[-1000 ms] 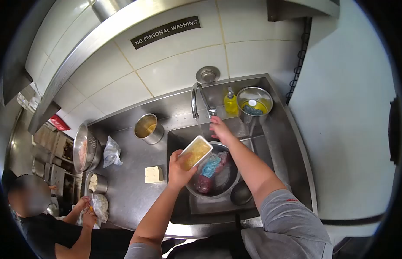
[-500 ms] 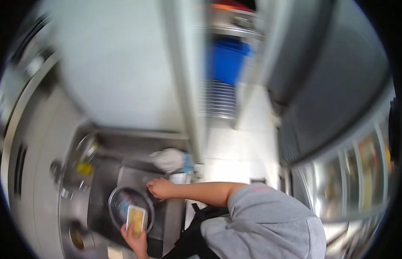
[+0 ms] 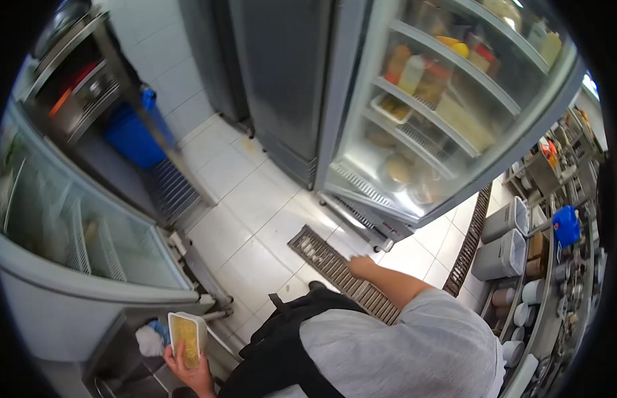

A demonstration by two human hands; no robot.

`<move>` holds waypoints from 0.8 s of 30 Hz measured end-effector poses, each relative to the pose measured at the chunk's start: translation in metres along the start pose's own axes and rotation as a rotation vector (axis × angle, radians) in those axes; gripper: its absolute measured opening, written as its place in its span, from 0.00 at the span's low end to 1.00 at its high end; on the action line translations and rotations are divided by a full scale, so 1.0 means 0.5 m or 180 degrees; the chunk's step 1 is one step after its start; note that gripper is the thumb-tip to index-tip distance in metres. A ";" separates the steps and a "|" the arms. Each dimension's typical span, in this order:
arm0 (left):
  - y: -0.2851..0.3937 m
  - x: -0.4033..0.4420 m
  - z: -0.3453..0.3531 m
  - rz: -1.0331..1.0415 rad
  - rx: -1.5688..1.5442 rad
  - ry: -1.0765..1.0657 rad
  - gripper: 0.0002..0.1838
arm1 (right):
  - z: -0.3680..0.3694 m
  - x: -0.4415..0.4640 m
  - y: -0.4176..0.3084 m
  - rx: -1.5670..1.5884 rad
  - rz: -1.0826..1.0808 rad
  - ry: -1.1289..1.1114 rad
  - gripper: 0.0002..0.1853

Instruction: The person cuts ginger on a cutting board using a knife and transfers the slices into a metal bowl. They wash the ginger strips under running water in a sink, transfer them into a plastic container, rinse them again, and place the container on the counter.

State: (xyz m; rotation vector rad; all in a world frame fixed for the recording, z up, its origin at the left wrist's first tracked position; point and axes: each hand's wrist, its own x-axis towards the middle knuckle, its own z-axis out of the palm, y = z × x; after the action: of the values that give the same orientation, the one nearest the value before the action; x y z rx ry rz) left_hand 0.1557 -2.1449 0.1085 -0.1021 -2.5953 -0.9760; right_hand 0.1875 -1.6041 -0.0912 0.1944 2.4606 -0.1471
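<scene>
My left hand [image 3: 192, 375] grips a white rectangular plastic tub [image 3: 197, 330] with yellow food [image 3: 184, 335] in it. The tub is tilted, its face turned up toward me, above the corner of the steel sink [image 3: 126, 331]. Just left of the tub lies a white and blue cloth [image 3: 151, 338]. Out ahead over the floor, my right hand [image 3: 363, 266] is closed in a loose fist, touching nothing. Nothing sticks out of it, though its palm side is hidden.
A glass-door fridge [image 3: 414, 126] with stocked shelves stands ahead right, beside a dark steel cabinet [image 3: 282, 79]. A second glass-front fridge [image 3: 76, 219] is at left. A metal drain grate [image 3: 341, 265] runs through the tiled floor. Grey bins [image 3: 499, 255] and loaded shelves line the right.
My view has swung right, from the sink toward the fridge. The tub has come up away from the round bowl in the sink, still in my left hand. My right hand has moved out over the floor.
</scene>
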 end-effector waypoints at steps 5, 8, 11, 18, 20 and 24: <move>0.132 0.115 0.159 0.0349 -0.0141 -0.0277 0.29 | 0.142 -0.109 0.252 0.0458 0.1098 -0.1078 0.16; 0.199 0.162 0.245 0.0561 -0.0310 -0.0370 0.28 | 0.192 -0.122 0.345 0.0895 0.1677 -0.1019 0.17; 0.265 0.203 0.310 0.0725 -0.0471 -0.0501 0.28 | 0.217 -0.092 0.398 0.1091 0.1742 -0.0893 0.17; 0.369 0.279 0.459 0.1914 -0.0641 -0.1638 0.29 | 0.181 -0.096 0.268 0.2689 0.1366 0.0969 0.17; 0.415 0.296 0.506 0.2356 -0.0769 -0.2040 0.29 | 0.194 -0.143 0.201 0.3162 0.1524 0.1173 0.17; 0.524 0.281 0.606 0.3110 -0.1060 -0.2675 0.29 | 0.345 -0.316 0.098 0.3340 0.1777 0.0374 0.17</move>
State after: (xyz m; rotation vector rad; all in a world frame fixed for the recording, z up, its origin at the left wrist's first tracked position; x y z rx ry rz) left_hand -0.0190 -1.7578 0.1121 -1.9928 -2.3742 -1.0396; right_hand 0.4235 -1.5986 -0.1292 1.3260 2.0943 -1.1767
